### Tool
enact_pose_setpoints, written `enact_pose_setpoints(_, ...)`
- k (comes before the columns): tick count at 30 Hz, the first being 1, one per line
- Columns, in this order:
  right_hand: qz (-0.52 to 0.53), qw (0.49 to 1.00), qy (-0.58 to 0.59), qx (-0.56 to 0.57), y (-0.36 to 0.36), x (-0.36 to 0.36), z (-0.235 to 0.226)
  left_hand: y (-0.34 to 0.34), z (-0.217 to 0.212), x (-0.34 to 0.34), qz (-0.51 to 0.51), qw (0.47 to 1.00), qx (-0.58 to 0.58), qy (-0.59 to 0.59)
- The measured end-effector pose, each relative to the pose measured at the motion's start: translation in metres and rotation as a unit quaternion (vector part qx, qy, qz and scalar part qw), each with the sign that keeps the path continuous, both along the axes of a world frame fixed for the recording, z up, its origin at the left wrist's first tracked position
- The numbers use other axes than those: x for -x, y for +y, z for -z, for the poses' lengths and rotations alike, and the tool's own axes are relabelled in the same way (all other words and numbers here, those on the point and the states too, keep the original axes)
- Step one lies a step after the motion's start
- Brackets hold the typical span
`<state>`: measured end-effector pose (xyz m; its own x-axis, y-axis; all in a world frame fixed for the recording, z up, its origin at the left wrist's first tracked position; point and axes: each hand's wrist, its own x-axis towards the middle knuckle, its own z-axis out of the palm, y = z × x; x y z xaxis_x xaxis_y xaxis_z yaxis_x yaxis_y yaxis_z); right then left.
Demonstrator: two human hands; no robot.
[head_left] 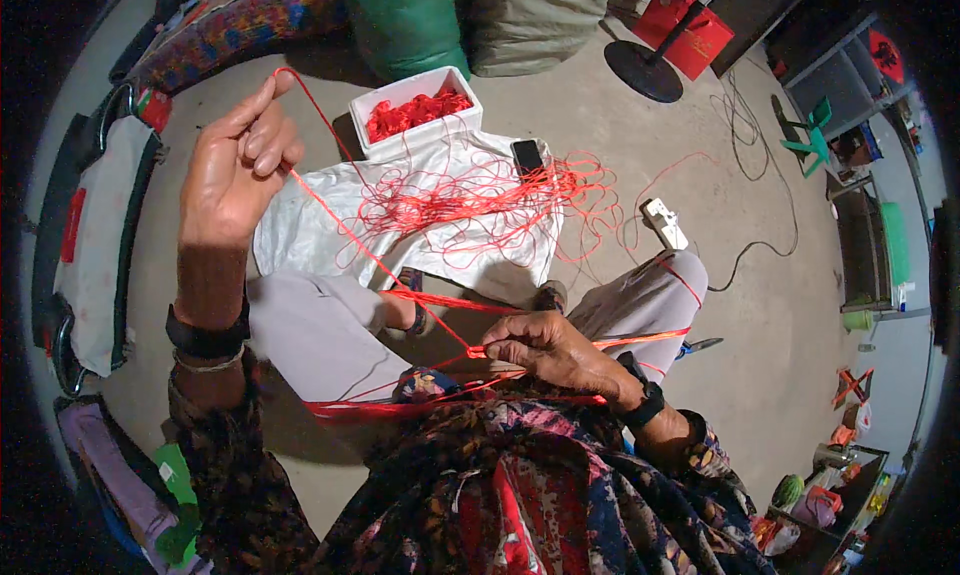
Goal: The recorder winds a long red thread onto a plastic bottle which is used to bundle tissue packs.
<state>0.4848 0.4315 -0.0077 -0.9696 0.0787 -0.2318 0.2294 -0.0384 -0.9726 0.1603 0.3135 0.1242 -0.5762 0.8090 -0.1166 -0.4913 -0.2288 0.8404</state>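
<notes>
My left hand [235,165] is raised at the left, its fingers curled round a red cord [345,230] that loops over a fingertip. From there the cord slants tautly down to my right hand [560,353], low over my lap. Between thumb and finger, the right hand pinches the cord at a small red knot or loop [477,352]. More red strands [450,302] stretch across between my knees, and a thicker red bundle [380,411] lies across my lap. Beyond my legs, a loose tangle of red cord [450,203] rests on a white sheet [290,240].
A white box [400,145] of red pieces stands at the sheet's far edge, near a black phone [526,157]. Right of the sheet lies a white power strip [665,225] with a dark cable. Green [410,25] and pale sacks [540,25] stand behind. A blue-handled tool [700,346] lies beside my right knee.
</notes>
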Motion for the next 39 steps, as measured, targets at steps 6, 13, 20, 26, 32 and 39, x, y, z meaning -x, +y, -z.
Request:
enact_pose_setpoints(6,0.012,0.996,-0.048,0.075,0.01,0.007,-0.021,0.012,-0.002,-0.02,0.026,0.999,0.006,-0.019)
enact_pose_setpoints(13,-0.001,0.999,-0.021,0.028,0.016,0.002,-0.019,0.021,-0.018,-0.016,0.054,0.997,-0.031,0.045)
enact_pose_setpoints(20,0.088,0.968,-0.064,-0.228,0.097,-0.072,-0.041,0.042,-0.003,-0.042,0.06,0.998,0.003,-0.009)
enact_pose_setpoints(26,0.199,0.887,-0.125,-0.398,0.163,-0.17,-0.048,0.068,0.0,-0.062,0.069,0.997,0.015,-0.035)
enact_pose_setpoints(32,0.354,0.835,-0.15,-0.393,0.193,-0.253,-0.01,0.093,0.007,-0.079,0.083,0.996,0.038,-0.007)
enact_pose_setpoints(39,0.535,0.796,-0.112,-0.262,0.208,-0.289,0.025,0.109,0.007,-0.094,0.113,0.992,0.055,-0.007)
